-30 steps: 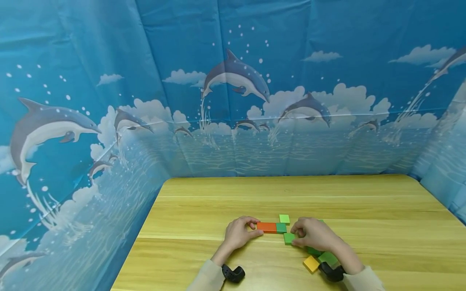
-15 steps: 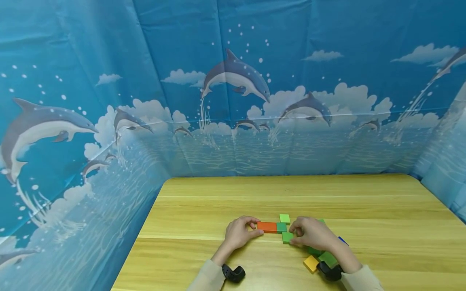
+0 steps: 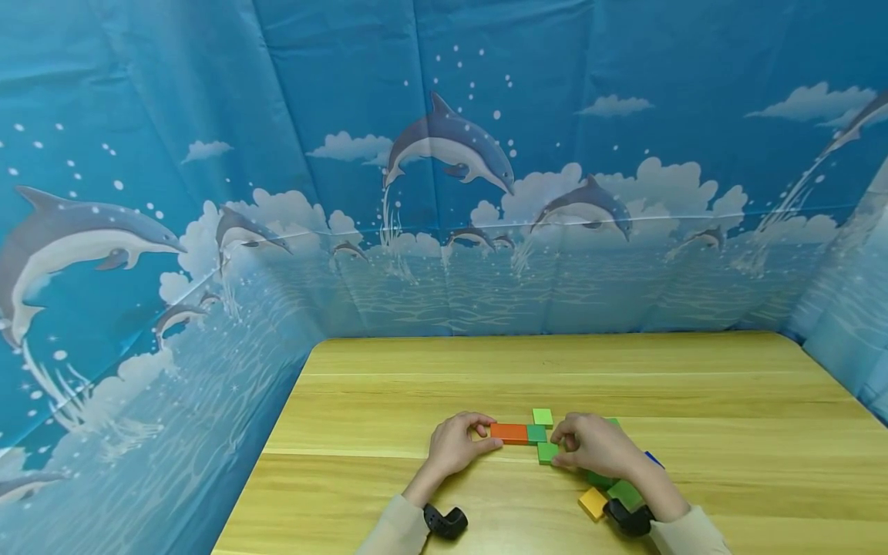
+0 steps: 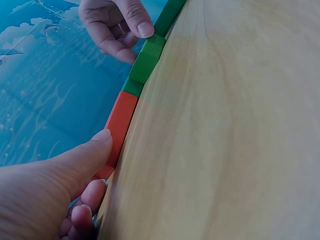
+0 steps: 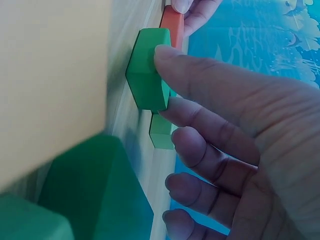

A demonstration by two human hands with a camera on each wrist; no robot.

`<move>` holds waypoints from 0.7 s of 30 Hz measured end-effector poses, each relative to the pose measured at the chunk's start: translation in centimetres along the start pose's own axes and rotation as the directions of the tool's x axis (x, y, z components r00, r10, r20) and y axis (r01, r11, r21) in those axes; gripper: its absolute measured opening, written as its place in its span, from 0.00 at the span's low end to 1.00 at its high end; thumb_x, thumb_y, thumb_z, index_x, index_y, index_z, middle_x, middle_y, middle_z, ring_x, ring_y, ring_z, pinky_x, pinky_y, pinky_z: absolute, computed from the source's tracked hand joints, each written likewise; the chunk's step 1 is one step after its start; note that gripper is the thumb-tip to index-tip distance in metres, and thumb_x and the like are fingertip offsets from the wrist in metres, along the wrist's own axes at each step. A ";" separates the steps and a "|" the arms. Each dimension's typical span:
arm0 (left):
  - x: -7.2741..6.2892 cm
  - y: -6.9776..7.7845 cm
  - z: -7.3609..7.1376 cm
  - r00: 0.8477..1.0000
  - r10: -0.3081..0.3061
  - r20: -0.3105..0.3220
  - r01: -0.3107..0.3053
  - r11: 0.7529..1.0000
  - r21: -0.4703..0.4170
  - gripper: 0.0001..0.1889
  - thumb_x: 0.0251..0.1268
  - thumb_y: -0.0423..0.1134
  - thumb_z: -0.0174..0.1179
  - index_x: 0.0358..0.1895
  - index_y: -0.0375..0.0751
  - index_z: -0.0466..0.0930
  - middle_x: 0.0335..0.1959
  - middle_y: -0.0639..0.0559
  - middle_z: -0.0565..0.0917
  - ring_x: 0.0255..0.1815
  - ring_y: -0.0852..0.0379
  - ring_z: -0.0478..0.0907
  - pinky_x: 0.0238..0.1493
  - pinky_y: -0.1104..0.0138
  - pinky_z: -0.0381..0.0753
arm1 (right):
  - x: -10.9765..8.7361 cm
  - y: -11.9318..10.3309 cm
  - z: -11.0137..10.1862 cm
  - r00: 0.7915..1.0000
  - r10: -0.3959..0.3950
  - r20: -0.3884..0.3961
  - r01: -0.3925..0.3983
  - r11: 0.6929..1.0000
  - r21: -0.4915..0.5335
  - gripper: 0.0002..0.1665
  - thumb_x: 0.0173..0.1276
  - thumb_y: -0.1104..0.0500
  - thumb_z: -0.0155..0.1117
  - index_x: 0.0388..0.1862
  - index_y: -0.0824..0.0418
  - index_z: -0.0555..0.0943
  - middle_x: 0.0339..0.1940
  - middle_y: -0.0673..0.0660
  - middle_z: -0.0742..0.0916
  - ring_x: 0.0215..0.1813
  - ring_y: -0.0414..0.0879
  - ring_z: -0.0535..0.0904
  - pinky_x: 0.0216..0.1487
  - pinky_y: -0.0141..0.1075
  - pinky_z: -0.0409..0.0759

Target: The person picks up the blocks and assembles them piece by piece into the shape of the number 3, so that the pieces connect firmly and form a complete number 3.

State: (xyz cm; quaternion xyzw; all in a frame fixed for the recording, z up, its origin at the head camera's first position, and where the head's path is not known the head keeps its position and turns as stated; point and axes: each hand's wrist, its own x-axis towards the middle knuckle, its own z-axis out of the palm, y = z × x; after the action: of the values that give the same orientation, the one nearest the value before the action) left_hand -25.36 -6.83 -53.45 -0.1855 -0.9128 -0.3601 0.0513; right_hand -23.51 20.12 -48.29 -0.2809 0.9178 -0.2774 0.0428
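My left hand [image 3: 455, 445] grips the left end of a long red-orange block [image 3: 509, 434] between thumb and fingers, on the wooden table. A small dark green block [image 3: 536, 434] lies end to end with it on the right. Just beyond that sits a light green block [image 3: 543, 417], near its far edge. On the near side, a bright green block [image 3: 546, 453] is pinched between thumb and index finger of my right hand [image 3: 602, 447]. In the right wrist view the other fingers of that hand are loosely curled, off the green block [image 5: 149, 65].
Beneath and beside the right wrist lie a yellow block [image 3: 593, 504], green blocks [image 3: 626, 493] and a partly hidden blue block [image 3: 654, 459]. A dolphin-printed curtain [image 3: 444, 293] stands behind the wooden table [image 3: 388, 385].
My right hand has slid the bright green block slightly left and away from me, up to the dark green block. The blue block has come into view behind the right forearm. The left hand stays put.
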 end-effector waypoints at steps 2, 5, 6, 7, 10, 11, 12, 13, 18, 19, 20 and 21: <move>0.0 -0.1 0.1 1.000 0.006 -0.005 -0.006 1.000 -0.001 0.18 0.54 0.57 0.66 0.46 0.55 0.84 0.29 0.68 0.77 0.17 0.69 0.62 0.20 0.72 0.60 | 0.0 0.0 0.0 1.000 -0.001 -0.002 0.001 1.000 0.000 0.15 0.54 0.51 0.75 0.38 0.56 0.84 0.24 0.42 0.74 0.25 0.35 0.67 0.26 0.33 0.68; 0.0 -0.1 0.1 1.000 0.009 -0.006 -0.009 1.000 -0.002 0.18 0.55 0.57 0.66 0.46 0.55 0.84 0.29 0.68 0.77 0.17 0.69 0.62 0.21 0.72 0.60 | 0.0 0.0 0.0 1.000 -0.004 -0.005 0.004 1.000 -0.002 0.15 0.54 0.51 0.75 0.38 0.56 0.84 0.24 0.42 0.74 0.25 0.35 0.67 0.26 0.33 0.68; 0.0 -0.1 0.1 1.000 0.009 -0.006 -0.009 1.000 -0.003 0.18 0.55 0.57 0.66 0.46 0.55 0.84 0.29 0.68 0.77 0.17 0.69 0.62 0.21 0.72 0.60 | 0.0 0.1 0.0 1.000 -0.006 -0.006 0.006 1.000 -0.003 0.15 0.54 0.51 0.75 0.38 0.56 0.84 0.24 0.42 0.74 0.25 0.34 0.67 0.26 0.33 0.68; 0.0 -0.1 0.1 1.000 0.010 -0.007 -0.010 1.000 -0.003 0.18 0.55 0.57 0.66 0.46 0.55 0.84 0.29 0.68 0.77 0.17 0.69 0.62 0.21 0.72 0.60 | 0.0 0.1 0.0 1.000 -0.008 -0.006 0.008 1.000 -0.004 0.15 0.54 0.51 0.75 0.38 0.56 0.84 0.23 0.42 0.74 0.25 0.34 0.67 0.26 0.33 0.68; 0.0 -0.1 0.1 1.000 0.009 -0.005 -0.009 1.000 -0.002 0.18 0.55 0.57 0.66 0.46 0.55 0.84 0.29 0.68 0.77 0.17 0.69 0.62 0.21 0.72 0.60 | 0.0 0.1 0.0 1.000 -0.015 -0.008 0.015 1.000 -0.006 0.15 0.54 0.51 0.75 0.38 0.56 0.84 0.23 0.41 0.74 0.25 0.34 0.67 0.26 0.33 0.68; 0.0 -0.1 0.0 1.000 0.011 -0.006 -0.011 1.000 -0.001 0.18 0.55 0.57 0.66 0.46 0.55 0.84 0.29 0.68 0.77 0.17 0.69 0.62 0.21 0.72 0.60 | 0.0 0.2 0.0 1.000 -0.019 -0.009 0.019 1.000 -0.007 0.15 0.54 0.51 0.75 0.38 0.56 0.84 0.23 0.41 0.74 0.25 0.34 0.67 0.26 0.33 0.68; 0.0 -0.1 0.0 1.000 0.012 -0.006 -0.012 1.000 0.000 0.18 0.55 0.57 0.66 0.46 0.56 0.84 0.29 0.68 0.77 0.17 0.69 0.62 0.21 0.72 0.60 | 0.0 0.2 0.1 1.000 -0.023 -0.011 0.023 1.000 -0.008 0.15 0.54 0.51 0.75 0.38 0.56 0.84 0.23 0.41 0.74 0.25 0.34 0.67 0.26 0.33 0.68; 0.0 -0.1 0.0 1.000 0.012 -0.007 -0.012 1.000 0.000 0.18 0.55 0.57 0.66 0.46 0.56 0.84 0.29 0.68 0.77 0.17 0.69 0.63 0.21 0.72 0.61 | 0.0 0.2 0.1 1.000 -0.028 -0.013 0.027 1.000 -0.008 0.15 0.54 0.51 0.74 0.38 0.55 0.84 0.23 0.41 0.74 0.25 0.34 0.67 0.26 0.33 0.68; 0.0 0.0 0.0 1.000 0.005 -0.001 -0.005 1.000 0.003 0.18 0.55 0.57 0.66 0.46 0.56 0.84 0.29 0.69 0.77 0.17 0.69 0.63 0.21 0.72 0.61 | -0.2 0.4 -0.1 1.000 0.004 -0.009 -0.004 0.999 0.033 0.18 0.59 0.47 0.70 0.41 0.57 0.84 0.23 0.42 0.75 0.22 0.34 0.67 0.24 0.32 0.66; 0.1 0.0 0.0 1.000 0.004 0.001 -0.004 1.000 0.004 0.18 0.55 0.58 0.66 0.47 0.56 0.84 0.29 0.69 0.77 0.17 0.69 0.63 0.21 0.72 0.61 | -0.3 0.5 -0.2 1.000 0.018 -0.009 -0.018 0.999 0.045 0.18 0.61 0.46 0.69 0.42 0.58 0.84 0.23 0.43 0.75 0.22 0.35 0.67 0.23 0.32 0.66; 0.1 0.0 0.0 1.000 0.004 0.002 -0.004 1.000 0.005 0.18 0.55 0.58 0.66 0.47 0.56 0.84 0.29 0.69 0.77 0.17 0.69 0.63 0.21 0.73 0.61 | -0.3 0.5 -0.4 0.999 0.031 -0.011 -0.031 0.998 0.058 0.19 0.62 0.46 0.67 0.43 0.58 0.84 0.23 0.43 0.75 0.21 0.35 0.66 0.22 0.32 0.66; 0.0 -0.1 0.0 1.000 0.003 0.004 -0.003 1.000 0.004 0.18 0.55 0.57 0.66 0.47 0.56 0.84 0.29 0.69 0.77 0.17 0.69 0.63 0.21 0.73 0.61 | -0.4 0.6 -0.6 0.999 0.043 -0.016 -0.042 0.997 0.066 0.20 0.63 0.45 0.66 0.44 0.59 0.83 0.23 0.44 0.75 0.21 0.35 0.66 0.22 0.32 0.65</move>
State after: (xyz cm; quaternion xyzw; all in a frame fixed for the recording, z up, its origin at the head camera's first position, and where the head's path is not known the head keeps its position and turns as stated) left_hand -25.43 -6.86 -53.48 -0.1873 -0.9135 -0.3576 0.0503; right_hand -23.63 21.05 -48.18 -0.2573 0.9143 -0.3089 0.0498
